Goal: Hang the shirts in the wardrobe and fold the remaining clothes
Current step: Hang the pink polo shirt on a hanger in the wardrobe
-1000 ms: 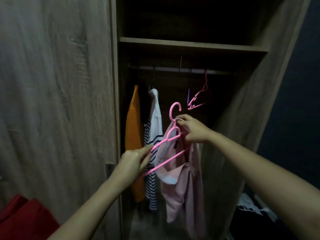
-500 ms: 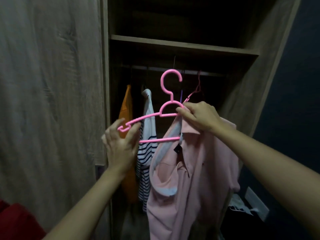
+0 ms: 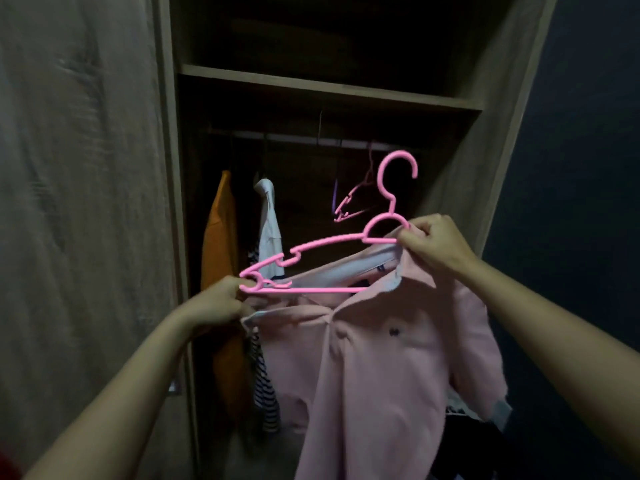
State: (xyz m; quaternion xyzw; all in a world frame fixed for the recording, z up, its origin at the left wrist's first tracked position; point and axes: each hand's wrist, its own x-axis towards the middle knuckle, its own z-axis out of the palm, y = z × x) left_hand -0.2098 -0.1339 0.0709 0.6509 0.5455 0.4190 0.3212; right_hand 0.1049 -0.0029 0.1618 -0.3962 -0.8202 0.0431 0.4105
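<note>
I hold a pink polo shirt (image 3: 377, 362) and a pink plastic hanger (image 3: 332, 240) in front of the open wardrobe (image 3: 322, 88). My right hand (image 3: 433, 245) pinches the shirt's collar together with the hanger's neck. My left hand (image 3: 218, 303) grips the hanger's left end and the shirt's left shoulder. The hanger's left arm lies outside the shirt, above the open collar; its hook points up, below the rail (image 3: 304, 142). The shirt's body hangs down between my arms.
On the rail hang an orange garment (image 3: 221, 258) and a white and navy striped shirt (image 3: 268, 244) at the left, and an empty pink hanger (image 3: 353, 199) to the right. A closed wardrobe door (image 3: 79, 202) stands at the left. Dark clothes lie at the lower right.
The hanger has swung right and tilted, its hook now right of centre. My left hand closed on the hanger's left end and the shirt's shoulder, spreading the collar wider.
</note>
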